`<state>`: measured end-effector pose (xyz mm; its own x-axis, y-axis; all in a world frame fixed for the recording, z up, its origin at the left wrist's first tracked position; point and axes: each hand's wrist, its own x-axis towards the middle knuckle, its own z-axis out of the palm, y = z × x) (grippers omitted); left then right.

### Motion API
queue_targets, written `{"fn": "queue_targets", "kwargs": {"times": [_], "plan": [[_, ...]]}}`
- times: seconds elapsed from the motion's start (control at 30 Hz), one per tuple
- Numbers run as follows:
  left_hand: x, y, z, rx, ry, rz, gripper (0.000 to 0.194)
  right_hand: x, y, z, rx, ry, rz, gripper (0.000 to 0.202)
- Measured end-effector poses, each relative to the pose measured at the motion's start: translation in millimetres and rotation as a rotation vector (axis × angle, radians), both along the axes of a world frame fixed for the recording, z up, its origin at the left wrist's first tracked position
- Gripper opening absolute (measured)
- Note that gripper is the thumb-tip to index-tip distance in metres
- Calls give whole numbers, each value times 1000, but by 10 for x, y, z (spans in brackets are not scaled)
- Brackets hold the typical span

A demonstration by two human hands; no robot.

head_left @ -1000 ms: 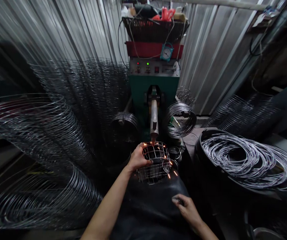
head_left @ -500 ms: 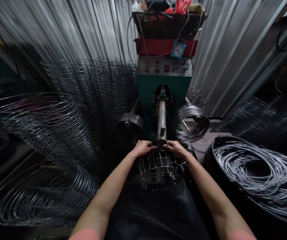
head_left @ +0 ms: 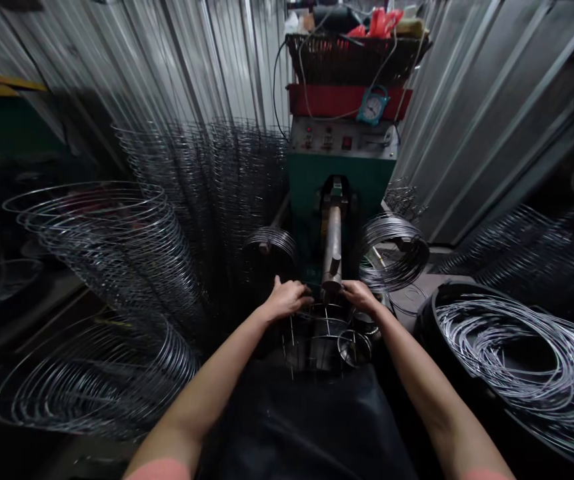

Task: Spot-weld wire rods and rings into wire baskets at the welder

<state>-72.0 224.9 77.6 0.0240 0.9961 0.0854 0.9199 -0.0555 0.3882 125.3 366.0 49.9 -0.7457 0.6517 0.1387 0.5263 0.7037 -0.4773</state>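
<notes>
Below the metal arm (head_left: 333,250) of a green machine (head_left: 311,177), a wire frame (head_left: 317,327) hangs between my hands. My left hand (head_left: 289,298) is closed at its upper left edge, thumb raised. My right hand (head_left: 361,297) grips its upper right edge, close beside the tip of the metal arm; its fingertips are partly hidden. Round metal rings (head_left: 354,348) show under the frame's right side, above the black apron (head_left: 327,420).
Stacks of wire rings (head_left: 111,240) stand on the left. A wire coil (head_left: 269,243) hangs left of the arm, another coil (head_left: 394,250) right. A black tub (head_left: 434,313) of loose wire rings sits at the right. A teal clock (head_left: 373,107) hangs on the machine.
The view has shifted, so the machine appears farther right. The wire frame has turned between my hands and fewer of its crossing wires show. My left thumb is now raised.
</notes>
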Motion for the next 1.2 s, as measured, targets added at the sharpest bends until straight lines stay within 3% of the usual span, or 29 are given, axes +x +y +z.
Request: {"fn": "queue_targets", "kwargs": {"times": [0.2,0.3,0.43,0.57,0.7,0.83,0.97,1.03,1.13,1.2], "plan": [[118,-300,-225,65,102,-267,16,183,-160,-14,39,-56,16,30],[232,-493,-245,95,135,-416,15,274,-314,-13,12,-39,16,38],[221,-894,-54,253,262,-523,17,336,-548,80,-79,55,35,35],[33,-1471,369,340,306,-470,20,281,-802,237,-106,44,54,30],[-234,-2034,873,292,146,-321,20,246,-967,374,-101,97,-14,30],[-617,-2394,1317,234,-1,24,17,209,-1010,475,-248,219,-71,37],[-1037,-2722,1718,260,63,251,20,135,-1173,528,-380,316,-98,41],[-1214,-2909,1900,292,191,436,22,96,-1293,538,-377,342,-96,41],[-1394,-3127,1994,339,428,755,27,52,-1446,535,-320,350,-76,39],[-1429,-3170,1826,325,490,840,28,50,-1514,519,-279,341,-81,39]]}}
